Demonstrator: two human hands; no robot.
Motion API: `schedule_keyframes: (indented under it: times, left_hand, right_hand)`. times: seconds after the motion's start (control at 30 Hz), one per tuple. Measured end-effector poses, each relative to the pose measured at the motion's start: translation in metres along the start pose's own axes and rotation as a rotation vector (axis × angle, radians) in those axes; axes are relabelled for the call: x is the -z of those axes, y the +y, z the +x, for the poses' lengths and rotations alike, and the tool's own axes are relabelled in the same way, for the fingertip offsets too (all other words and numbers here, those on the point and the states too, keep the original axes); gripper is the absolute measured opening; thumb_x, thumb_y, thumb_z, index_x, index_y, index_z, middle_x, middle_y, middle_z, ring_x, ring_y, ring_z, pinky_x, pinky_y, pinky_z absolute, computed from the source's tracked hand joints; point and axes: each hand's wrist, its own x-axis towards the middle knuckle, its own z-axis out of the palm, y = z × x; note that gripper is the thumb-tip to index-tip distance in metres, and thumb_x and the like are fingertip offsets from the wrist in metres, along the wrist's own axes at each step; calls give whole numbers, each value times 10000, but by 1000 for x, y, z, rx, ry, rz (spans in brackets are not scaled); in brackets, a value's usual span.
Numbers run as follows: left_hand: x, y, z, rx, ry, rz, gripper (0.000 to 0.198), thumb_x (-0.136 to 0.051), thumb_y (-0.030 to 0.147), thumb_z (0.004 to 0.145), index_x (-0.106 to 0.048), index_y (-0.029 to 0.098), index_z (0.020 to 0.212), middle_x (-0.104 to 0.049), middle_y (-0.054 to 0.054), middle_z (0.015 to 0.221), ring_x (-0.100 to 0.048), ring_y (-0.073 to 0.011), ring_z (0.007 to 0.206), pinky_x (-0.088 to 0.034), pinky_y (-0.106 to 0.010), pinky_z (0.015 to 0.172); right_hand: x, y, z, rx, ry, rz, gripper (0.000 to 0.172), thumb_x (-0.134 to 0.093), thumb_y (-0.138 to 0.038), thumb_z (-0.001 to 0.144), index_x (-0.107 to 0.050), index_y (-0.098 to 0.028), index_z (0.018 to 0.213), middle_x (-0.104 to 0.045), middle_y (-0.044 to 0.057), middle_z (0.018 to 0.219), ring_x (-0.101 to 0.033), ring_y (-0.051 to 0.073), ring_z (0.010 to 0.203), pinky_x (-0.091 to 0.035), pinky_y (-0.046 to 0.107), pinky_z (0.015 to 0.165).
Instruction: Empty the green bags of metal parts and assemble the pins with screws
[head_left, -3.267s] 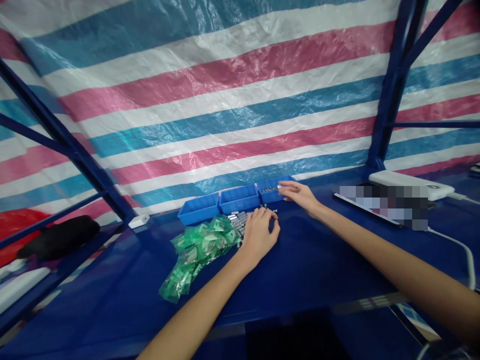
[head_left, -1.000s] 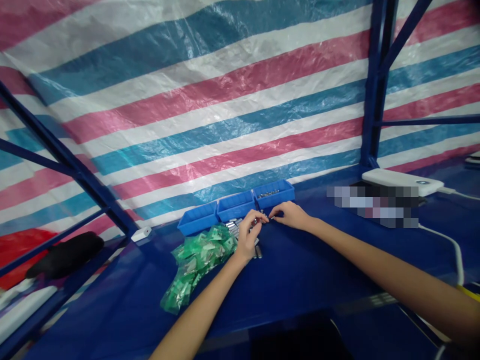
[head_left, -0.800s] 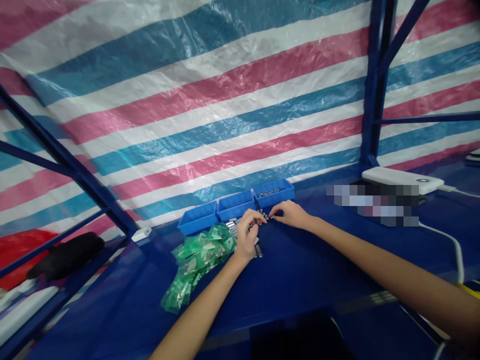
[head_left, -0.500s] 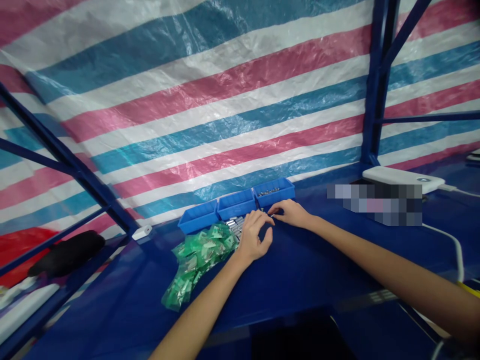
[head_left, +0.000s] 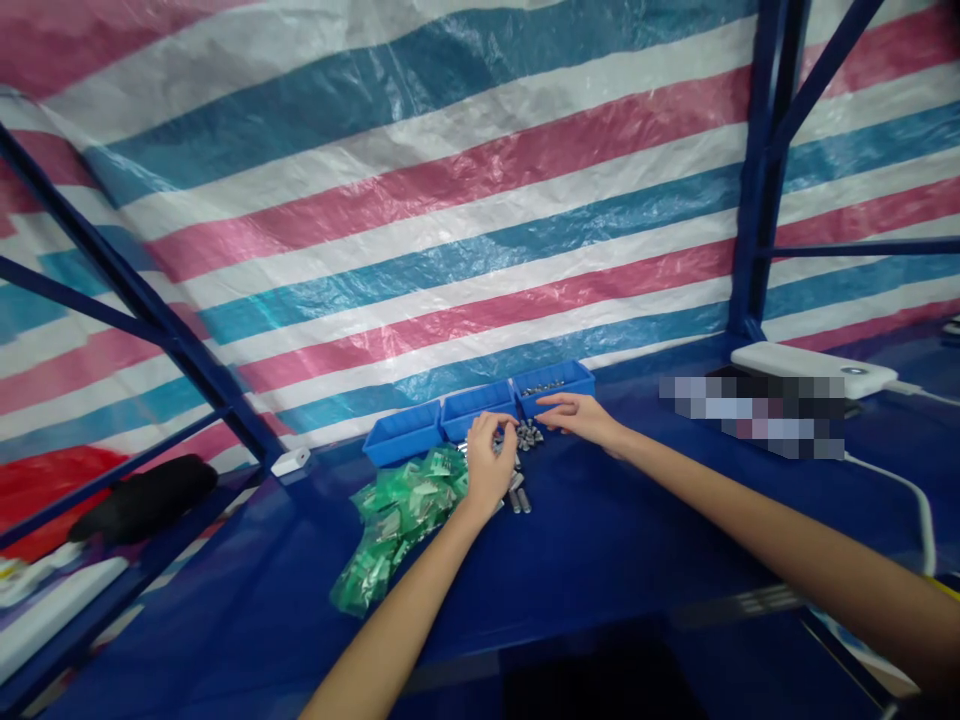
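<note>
My left hand (head_left: 491, 468) is curled beside the pile of metal parts, thumb and index fingertips meeting; whatever is between them is too small to make out. My right hand (head_left: 583, 418) reaches in from the right, fingers stretched and a little apart over small silvery metal parts (head_left: 531, 436). Two short metal cylinders (head_left: 519, 500) lie just right of my left wrist, with more partly hidden behind that hand. Green-printed clear plastic packets (head_left: 409, 510) are heaped on the left. Behind the hands stand a left blue bin (head_left: 405, 440), a middle blue bin (head_left: 480, 400) and a right blue bin (head_left: 559, 388) holding small metal pieces.
The blue table (head_left: 600, 540) carries a white charger block (head_left: 291, 461) at left and a white power bank (head_left: 817, 368) with a cable at right. Blue metal posts (head_left: 754, 200) frame a striped plastic sheet (head_left: 450, 220) behind. A black pouch (head_left: 146, 498) lies far left.
My left hand has curled and drawn its thumb and index together, baring metal parts and cylinders beside it. My right hand's fingers have straightened slightly. The view has shifted a little.
</note>
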Motion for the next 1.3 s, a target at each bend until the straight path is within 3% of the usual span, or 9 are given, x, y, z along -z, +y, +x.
schedule_keyframes:
  times: [0.2,0.53,0.73,0.93,1.13,1.3]
  left_hand:
    - [-4,-2,1,-3,-47,50,198,-457,305,866,-594,214,975,-568,-22,811,-507,-164,795,-391,-301,764]
    - [-5,-2,2,-13,-66,-66,172,-480,293,861,-621,194,858,-592,-35,868,-525,-159,824,-410,-299,781]
    - [-6,-3,3,-10,-124,-100,201,-456,281,873,-630,185,842,-564,-41,872,-527,-157,848,-408,-304,807]
    - [-6,-3,3,-28,-83,-123,176,-457,286,873,-600,191,832,-551,-32,870,-521,-147,833,-408,-287,779]
    - [-8,-5,3,-7,-92,-85,147,-516,275,839,-601,182,764,-534,-30,834,-515,-150,808,-403,-291,766]
    - [-12,-8,1,-9,-131,-28,132,-561,277,809,-604,182,729,-540,-29,839,-523,-160,838,-400,-301,783]
  right_hand:
    - [-5,-10,-7,-77,-183,186,442,-578,-353,805,-525,-234,1228,-664,88,1057,-637,171,924,-529,258,730]
    - [-10,-11,-14,-143,-359,389,457,-612,-244,780,-517,-250,1226,-674,57,997,-617,149,950,-509,237,759]
    - [-11,-14,-17,-153,-364,412,467,-618,-235,775,-514,-249,1230,-657,58,1016,-608,142,937,-492,233,751]
    - [-12,-16,-17,-196,-352,503,425,-653,-291,761,-559,-246,1173,-649,35,914,-592,102,814,-465,199,688]
    - [-15,-19,-19,-216,-287,464,254,-611,-321,788,-639,-195,1006,-609,21,775,-541,74,655,-451,191,627]
    - [-17,-16,-17,-160,-200,370,206,-606,-357,772,-663,-165,821,-569,-2,667,-498,62,582,-431,183,572]
